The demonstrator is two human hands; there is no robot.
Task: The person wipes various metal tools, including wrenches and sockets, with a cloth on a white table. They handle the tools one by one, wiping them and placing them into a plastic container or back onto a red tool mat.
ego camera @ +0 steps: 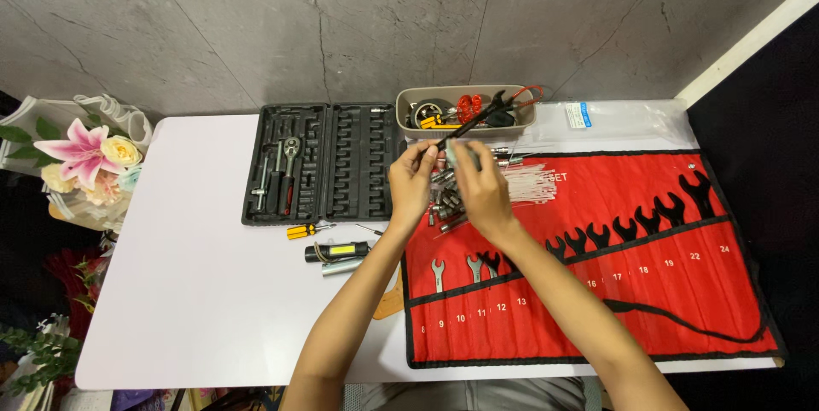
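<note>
My left hand (412, 185) and my right hand (480, 189) meet above the top left of a red wrench roll (648, 291). Both pinch a small grey metal part (458, 153), likely a socket, between their fingertips. Below the hands lies a heap of loose metal sockets (444, 202) on the roll. Black wrenches (648, 219) sit in the roll's pockets at the right, and silver wrenches (456, 270) at the left.
An open black socket case (320, 162) with a ratchet lies left of the hands. A beige bin (465, 112) of tools stands behind. A small screwdriver (305, 230), a black flashlight (337, 251), white cable ties (529, 180), a clear bag (610, 121) and flowers (85, 159) are around.
</note>
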